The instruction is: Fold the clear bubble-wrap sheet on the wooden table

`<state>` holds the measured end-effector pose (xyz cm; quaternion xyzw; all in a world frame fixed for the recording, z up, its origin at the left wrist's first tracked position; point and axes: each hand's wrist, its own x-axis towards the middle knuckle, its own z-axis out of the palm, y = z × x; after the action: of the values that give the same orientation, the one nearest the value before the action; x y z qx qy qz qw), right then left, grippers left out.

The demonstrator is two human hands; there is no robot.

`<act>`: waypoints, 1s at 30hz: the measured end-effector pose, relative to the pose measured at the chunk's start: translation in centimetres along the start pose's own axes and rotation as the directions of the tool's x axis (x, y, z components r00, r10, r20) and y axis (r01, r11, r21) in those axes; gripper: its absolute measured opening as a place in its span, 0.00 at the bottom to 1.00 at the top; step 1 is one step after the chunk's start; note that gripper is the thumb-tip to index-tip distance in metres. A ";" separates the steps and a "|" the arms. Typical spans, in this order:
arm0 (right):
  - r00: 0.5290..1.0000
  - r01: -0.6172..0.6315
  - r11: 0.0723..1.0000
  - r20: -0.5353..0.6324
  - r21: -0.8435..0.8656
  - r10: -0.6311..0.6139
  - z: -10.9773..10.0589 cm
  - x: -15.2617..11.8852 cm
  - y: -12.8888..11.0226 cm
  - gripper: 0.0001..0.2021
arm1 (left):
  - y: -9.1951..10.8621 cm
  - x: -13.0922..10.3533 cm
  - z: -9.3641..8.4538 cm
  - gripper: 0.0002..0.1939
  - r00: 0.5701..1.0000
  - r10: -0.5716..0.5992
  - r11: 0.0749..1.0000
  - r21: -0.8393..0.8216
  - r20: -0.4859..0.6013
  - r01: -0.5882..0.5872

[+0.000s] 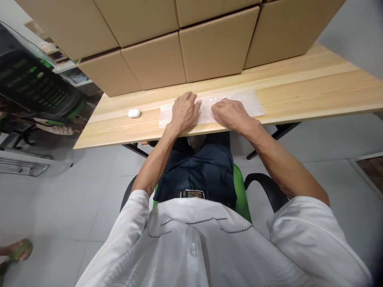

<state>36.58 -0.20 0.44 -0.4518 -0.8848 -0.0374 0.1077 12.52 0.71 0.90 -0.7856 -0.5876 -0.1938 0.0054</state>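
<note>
A strip of clear bubble wrap or thin plastic point(248, 103) lies flat along the front part of the wooden table point(299, 89). My left hand point(185, 109) rests on its left half, fingers stretched out and slightly apart. On the middle of the strip is my right hand point(229, 113), its fingers curled and pressed down against the plastic. Whether those fingers pinch the plastic cannot be made out. A small white rounded case point(134, 113) sits on the table to the left of the strip, touching neither hand.
Stacked brown cardboard boxes point(218, 48) stand along the table's back edge. I sit on a green chair point(241, 195) with black armrests. Another person's foot in a green sandal point(22, 250) shows at the lower left. A black and green chair point(36, 83) stands at the far left.
</note>
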 end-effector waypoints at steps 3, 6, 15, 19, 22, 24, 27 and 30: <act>1.000 0.007 1.000 0.019 -0.016 -0.007 -0.3 -0.2 -0.3 0.20 | 1.5 1.3 1.1 0.34 0.996 0.017 0.999 0.033 0.089 -0.020; 1.000 -0.002 1.000 0.026 -0.021 0.002 -0.5 -0.4 -0.6 0.21 | 2.0 1.5 2.0 0.37 0.973 -0.028 0.998 0.065 0.230 0.014; 0.994 -0.107 0.994 -0.022 0.006 0.107 0.5 -0.9 -0.2 0.22 | 1.4 0.7 2.2 0.37 0.942 -0.077 0.995 0.091 0.326 0.050; 0.983 -0.173 0.985 -0.067 0.006 0.173 0.7 -1.7 0.7 0.25 | 2.5 0.4 1.6 0.39 0.934 -0.113 0.989 0.124 0.340 0.074; 0.968 -0.245 0.969 -0.056 0.040 0.247 -0.2 -1.2 -0.3 0.29 | 3.0 0.2 1.1 0.39 0.931 -0.120 0.988 0.137 0.345 0.076; 0.972 -0.215 0.970 -0.077 0.112 0.224 -0.7 0.1 -1.9 0.30 | 3.0 0.1 1.0 0.39 0.930 -0.119 0.987 0.144 0.347 0.073; 0.990 -0.120 0.958 -0.033 0.261 0.134 -0.9 2.7 -4.2 0.33 | 2.6 0.1 1.2 0.42 0.933 -0.101 0.986 0.159 0.346 0.048; 0.988 -0.142 0.929 0.103 0.342 0.114 -0.3 4.6 -5.0 0.37 | 2.2 0.2 1.5 0.44 0.935 -0.082 0.986 0.164 0.345 0.026</act>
<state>29.94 0.46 1.95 -0.4834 -0.8498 0.1452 0.1520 15.01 0.60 0.08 -0.7882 -0.6139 -0.0038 -0.0430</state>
